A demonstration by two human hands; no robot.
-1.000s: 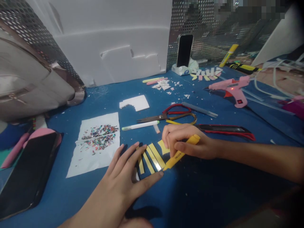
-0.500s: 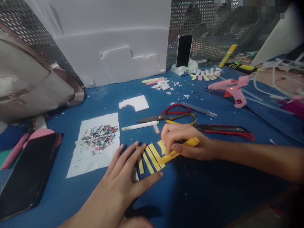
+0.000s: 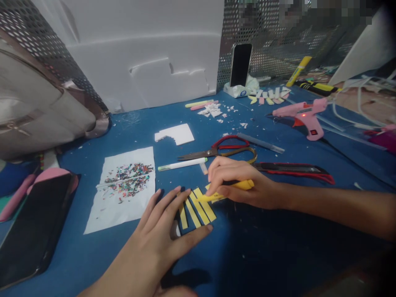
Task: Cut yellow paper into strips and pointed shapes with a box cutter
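Observation:
My left hand [image 3: 161, 235] lies flat with fingers spread on the blue table, its fingertips pressing the near ends of several yellow paper strips [image 3: 198, 209]. My right hand [image 3: 238, 181] is closed around a yellow utility knife [image 3: 227, 190], whose tip rests on the far end of the strips. The two hands are a few centimetres apart, with the strips between them.
A white sheet with glitter bits [image 3: 125, 183], a white pen [image 3: 182, 164], red-handled scissors [image 3: 219, 149] and a red-black cutter [image 3: 293, 170] lie close by. A pink glue gun [image 3: 301, 113], a standing phone [image 3: 240, 65], foam board [image 3: 145, 53], a bag [image 3: 40, 103] and a dark phone [image 3: 34, 227] ring the area.
My right hand has drawn the yellow knife up the strips, away from me, from their near end to their far end. My left hand has stayed pressed on the strips.

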